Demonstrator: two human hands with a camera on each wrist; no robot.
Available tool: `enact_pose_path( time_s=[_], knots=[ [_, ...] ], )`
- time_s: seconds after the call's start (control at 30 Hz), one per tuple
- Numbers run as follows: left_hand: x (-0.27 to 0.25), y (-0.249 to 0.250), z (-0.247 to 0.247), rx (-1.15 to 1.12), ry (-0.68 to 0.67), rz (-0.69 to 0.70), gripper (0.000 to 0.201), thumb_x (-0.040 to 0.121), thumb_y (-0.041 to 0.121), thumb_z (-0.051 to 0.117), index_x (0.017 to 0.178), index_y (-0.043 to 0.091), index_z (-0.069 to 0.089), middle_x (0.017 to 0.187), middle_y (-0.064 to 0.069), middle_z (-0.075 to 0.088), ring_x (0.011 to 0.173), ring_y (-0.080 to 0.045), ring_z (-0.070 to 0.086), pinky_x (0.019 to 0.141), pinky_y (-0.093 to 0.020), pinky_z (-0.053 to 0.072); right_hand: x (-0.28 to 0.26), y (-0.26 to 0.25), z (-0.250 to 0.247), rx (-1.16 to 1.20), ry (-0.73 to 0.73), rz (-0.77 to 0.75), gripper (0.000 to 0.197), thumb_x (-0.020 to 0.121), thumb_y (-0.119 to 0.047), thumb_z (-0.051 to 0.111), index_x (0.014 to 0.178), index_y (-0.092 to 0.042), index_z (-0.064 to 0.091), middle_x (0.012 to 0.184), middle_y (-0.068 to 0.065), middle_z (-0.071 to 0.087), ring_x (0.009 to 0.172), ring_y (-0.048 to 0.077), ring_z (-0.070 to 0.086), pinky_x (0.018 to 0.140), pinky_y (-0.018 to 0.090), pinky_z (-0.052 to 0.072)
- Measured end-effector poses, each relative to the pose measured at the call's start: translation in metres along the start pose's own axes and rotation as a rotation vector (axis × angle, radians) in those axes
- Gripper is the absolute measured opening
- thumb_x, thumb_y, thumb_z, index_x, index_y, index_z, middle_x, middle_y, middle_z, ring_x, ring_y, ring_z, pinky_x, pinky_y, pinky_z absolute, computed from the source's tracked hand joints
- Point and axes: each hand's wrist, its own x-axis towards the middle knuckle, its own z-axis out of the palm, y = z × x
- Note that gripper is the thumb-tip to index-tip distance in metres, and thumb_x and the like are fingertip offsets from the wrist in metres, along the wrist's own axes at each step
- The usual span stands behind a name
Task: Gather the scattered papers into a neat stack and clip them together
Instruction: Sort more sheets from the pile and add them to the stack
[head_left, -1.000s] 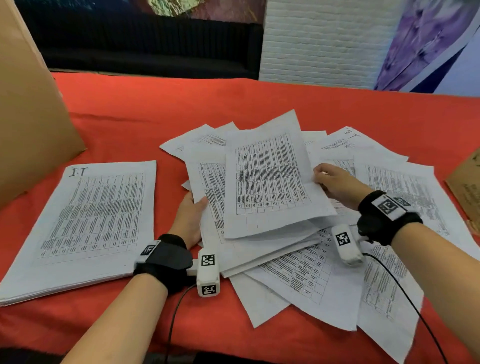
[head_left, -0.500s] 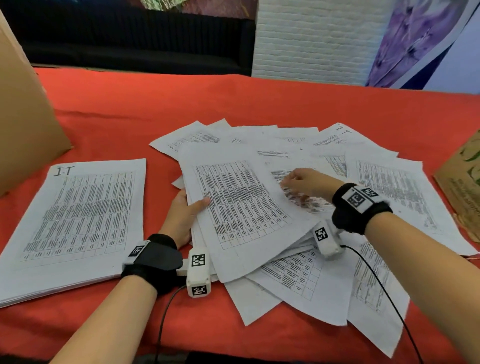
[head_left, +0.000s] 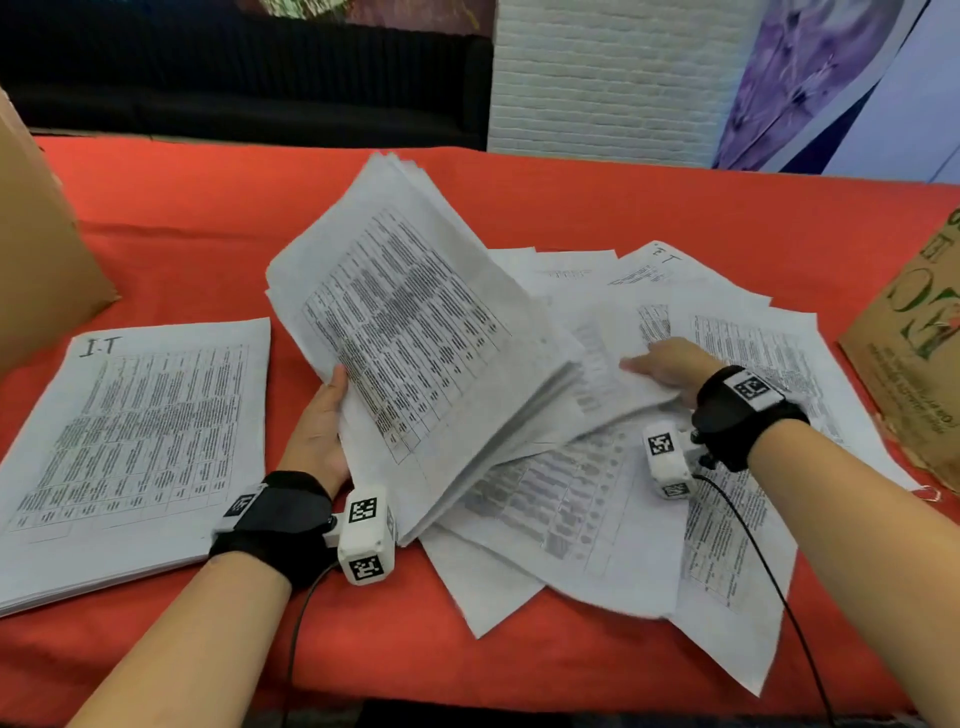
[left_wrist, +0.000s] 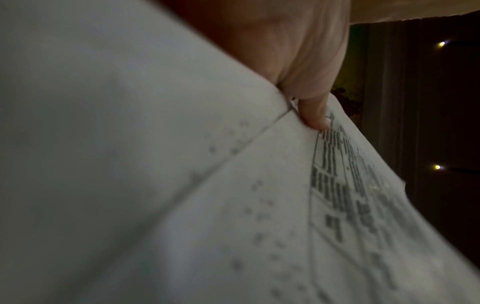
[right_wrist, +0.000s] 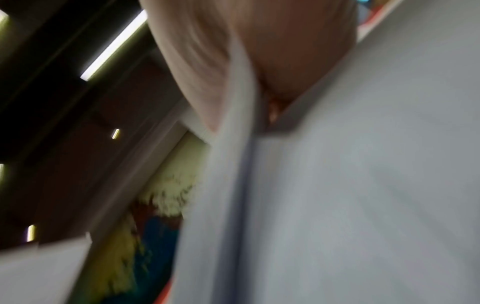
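My left hand (head_left: 324, 421) grips a bundle of printed sheets (head_left: 415, 322) by its left edge and holds it tilted up off the red table. In the left wrist view the thumb (left_wrist: 314, 115) presses on the top sheet (left_wrist: 207, 205). My right hand (head_left: 649, 364) reaches left over the scattered papers (head_left: 582, 519) and pinches a loose sheet (head_left: 597, 358). The right wrist view is blurred but shows that sheet (right_wrist: 363, 185) running between thumb and fingers. No clip is in view.
A separate neat stack marked "I.T" (head_left: 135, 441) lies flat at the left. A cardboard panel (head_left: 36, 249) stands at the far left and a printed cardboard box (head_left: 914, 364) at the right edge. The red cloth (head_left: 571, 197) is bare behind the papers.
My left hand has lifted the gathered bundle from flat on the pile to steeply tilted. My right hand has moved right and taken hold of another loose sheet.
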Motion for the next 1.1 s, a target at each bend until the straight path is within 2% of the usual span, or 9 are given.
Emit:
enact_pose_path(
  time_s=[0.13, 0.27, 0.4, 0.5, 0.57, 0.63, 0.73, 1.0, 1.1],
  knots=[
    [0.002, -0.001, -0.003, -0.016, 0.007, 0.049, 0.044, 0.099, 0.026, 0.044, 0.140, 0.012, 0.045, 0.126, -0.010, 0.062, 0.099, -0.020, 0.070, 0.070, -0.040, 0.060, 0.002, 0.002, -0.007, 0.556, 0.155, 0.017, 0.012, 0.093, -0.005, 0.056, 0.104, -0.006, 0.060, 0.118, 0.014, 0.062, 0.090, 0.027, 0.062, 0.070, 0.034, 0.055],
    [0.006, -0.002, -0.005, -0.038, 0.045, 0.061, 0.038, 0.100, 0.019, 0.041, 0.136, 0.010, 0.048, 0.096, -0.007, 0.075, 0.085, -0.021, 0.074, 0.066, -0.040, 0.061, -0.001, 0.008, -0.015, 0.737, 0.168, 0.106, 0.035, 0.095, -0.010, 0.053, 0.128, 0.003, 0.052, 0.132, 0.019, 0.056, 0.115, 0.035, 0.057, 0.092, 0.046, 0.049],
    [0.005, -0.001, -0.004, -0.055, 0.054, 0.085, 0.033, 0.100, 0.010, 0.038, 0.105, 0.013, 0.071, 0.086, -0.005, 0.077, 0.077, -0.019, 0.074, 0.056, -0.038, 0.059, -0.006, 0.018, -0.015, 0.926, 0.103, 0.151, 0.037, 0.101, -0.006, 0.041, 0.136, 0.003, 0.045, 0.135, 0.015, 0.054, 0.118, 0.033, 0.056, 0.083, 0.039, 0.050],
    [0.002, -0.001, 0.001, 0.030, 0.000, 0.085, 0.035, 0.100, 0.009, 0.038, 0.111, 0.020, 0.070, 0.108, -0.005, 0.072, 0.096, -0.021, 0.070, 0.071, -0.041, 0.061, -0.007, 0.025, -0.016, 0.923, 0.064, 0.131, 0.027, 0.101, -0.008, 0.041, 0.121, 0.003, 0.053, 0.131, 0.015, 0.055, 0.100, 0.028, 0.062, 0.063, 0.032, 0.058],
    [0.000, -0.002, 0.002, 0.047, -0.014, 0.084, 0.035, 0.100, 0.011, 0.039, 0.131, 0.018, 0.053, 0.122, -0.008, 0.065, 0.110, -0.023, 0.064, 0.079, -0.044, 0.058, -0.013, 0.029, -0.013, 0.915, -0.007, 0.134, 0.020, 0.101, -0.006, 0.038, 0.097, -0.001, 0.057, 0.105, 0.013, 0.069, 0.074, 0.023, 0.067, 0.052, 0.031, 0.057],
    [0.000, -0.001, 0.002, -0.036, 0.005, 0.104, 0.031, 0.099, 0.011, 0.040, 0.125, 0.018, 0.055, 0.112, -0.006, 0.070, 0.100, -0.021, 0.070, 0.074, -0.042, 0.060, -0.016, 0.033, -0.008, 0.839, -0.009, 0.111, 0.019, 0.098, 0.001, 0.042, 0.090, 0.000, 0.059, 0.083, 0.011, 0.073, 0.058, 0.019, 0.070, 0.049, 0.027, 0.056],
    [-0.002, 0.001, 0.002, -0.120, 0.016, 0.136, 0.023, 0.099, 0.010, 0.039, 0.110, 0.017, 0.059, 0.102, -0.005, 0.071, 0.092, -0.019, 0.071, 0.073, -0.040, 0.059, -0.016, 0.043, -0.002, 0.637, 0.060, 0.036, 0.027, 0.091, 0.007, 0.050, 0.117, 0.006, 0.059, 0.115, 0.018, 0.065, 0.089, 0.029, 0.066, 0.077, 0.038, 0.056],
    [-0.001, -0.001, 0.001, -0.063, 0.002, 0.152, 0.030, 0.099, 0.005, 0.037, 0.120, 0.018, 0.055, 0.105, -0.003, 0.073, 0.092, -0.018, 0.072, 0.076, -0.042, 0.060, -0.007, 0.042, 0.001, 0.522, 0.159, -0.011, 0.019, 0.087, -0.006, 0.066, 0.104, -0.005, 0.058, 0.113, 0.018, 0.065, 0.097, 0.035, 0.064, 0.081, 0.047, 0.054],
    [-0.003, 0.000, 0.003, -0.056, -0.043, 0.135, 0.033, 0.099, 0.005, 0.037, 0.121, 0.021, 0.056, 0.118, -0.004, 0.067, 0.106, -0.019, 0.067, 0.085, -0.043, 0.057, 0.006, 0.038, 0.007, 0.562, 0.117, 0.011, 0.035, 0.087, -0.007, 0.066, 0.121, -0.003, 0.058, 0.121, 0.016, 0.064, 0.093, 0.032, 0.066, 0.073, 0.039, 0.059]
  ],
)
